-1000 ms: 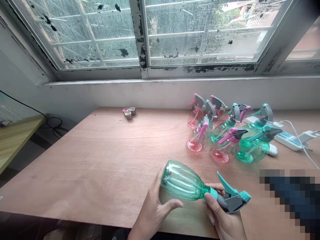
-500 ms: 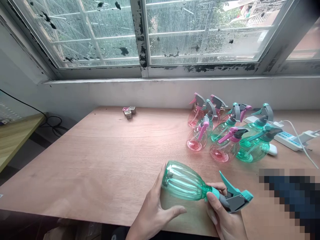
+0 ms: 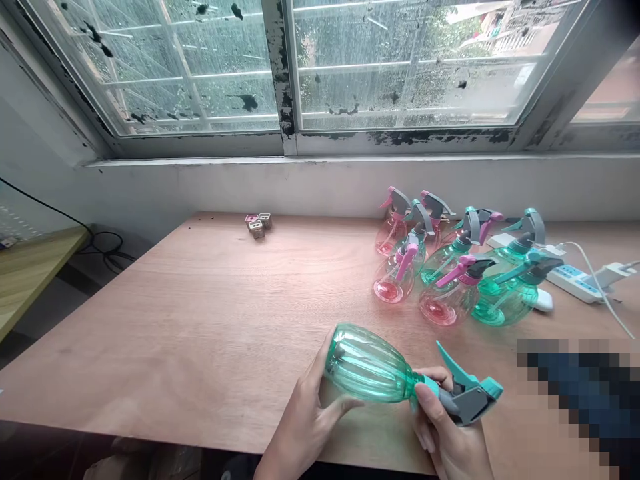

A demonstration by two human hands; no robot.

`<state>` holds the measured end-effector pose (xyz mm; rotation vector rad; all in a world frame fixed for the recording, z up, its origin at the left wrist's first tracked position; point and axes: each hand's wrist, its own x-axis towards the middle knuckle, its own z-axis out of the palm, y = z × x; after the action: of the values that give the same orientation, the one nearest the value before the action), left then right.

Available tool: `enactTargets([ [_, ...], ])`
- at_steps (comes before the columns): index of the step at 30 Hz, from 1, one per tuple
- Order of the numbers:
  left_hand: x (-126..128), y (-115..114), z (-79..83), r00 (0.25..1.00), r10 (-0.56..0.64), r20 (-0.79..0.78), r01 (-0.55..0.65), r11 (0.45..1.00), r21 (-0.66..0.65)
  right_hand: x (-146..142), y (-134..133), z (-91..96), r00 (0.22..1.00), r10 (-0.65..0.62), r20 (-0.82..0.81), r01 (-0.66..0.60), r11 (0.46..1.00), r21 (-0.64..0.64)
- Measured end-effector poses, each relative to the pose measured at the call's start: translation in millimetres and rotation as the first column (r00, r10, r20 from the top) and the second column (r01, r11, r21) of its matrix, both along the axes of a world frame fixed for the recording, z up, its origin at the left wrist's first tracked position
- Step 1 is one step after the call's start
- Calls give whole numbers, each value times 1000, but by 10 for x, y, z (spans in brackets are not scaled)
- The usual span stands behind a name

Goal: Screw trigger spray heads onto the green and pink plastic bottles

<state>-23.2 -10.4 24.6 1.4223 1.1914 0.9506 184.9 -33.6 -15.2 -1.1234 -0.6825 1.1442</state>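
A clear green spray bottle (image 3: 370, 363) lies on its side in the air over the near part of the table, its base to the left and its teal and grey trigger head to the right. My right hand (image 3: 450, 417) pinches its teal collar between thumb and fingers. Around the base end is my left hand (image 3: 310, 407), its fingers behind the bottle and its thumb against the lower side. Most of the left fingers are hidden by the bottle.
Several pink and green spray bottles (image 3: 447, 303) stand in a group at the back right. Beside them are a white power strip (image 3: 577, 280) and cable. Small cube-like blocks (image 3: 257, 229) sit at the back. A window (image 3: 285, 80) rises behind the wooden table (image 3: 200, 333).
My left thumb has drawn in and up to the bottle's lower side. The bottle and my right hand have hardly moved.
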Motion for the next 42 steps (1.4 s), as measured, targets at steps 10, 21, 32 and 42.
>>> enactTargets([
  [10,-21,6,35,998,-23,51,24,1000,-8,20,-2,-74,1000,5,6,-5,1000,28],
  [21,-39,-25,-15,998,-4,59,6,999,-35,18,-4,-70,999,36,35,-38,999,33],
  [32,-20,-38,-95,999,41,36,-40,999,-12,14,5,-81,999,40,15,-41,999,35],
  [42,-28,-27,-40,978,30,207,-12,996,-87,95,25,-136,989,123,85,-128,990,62],
])
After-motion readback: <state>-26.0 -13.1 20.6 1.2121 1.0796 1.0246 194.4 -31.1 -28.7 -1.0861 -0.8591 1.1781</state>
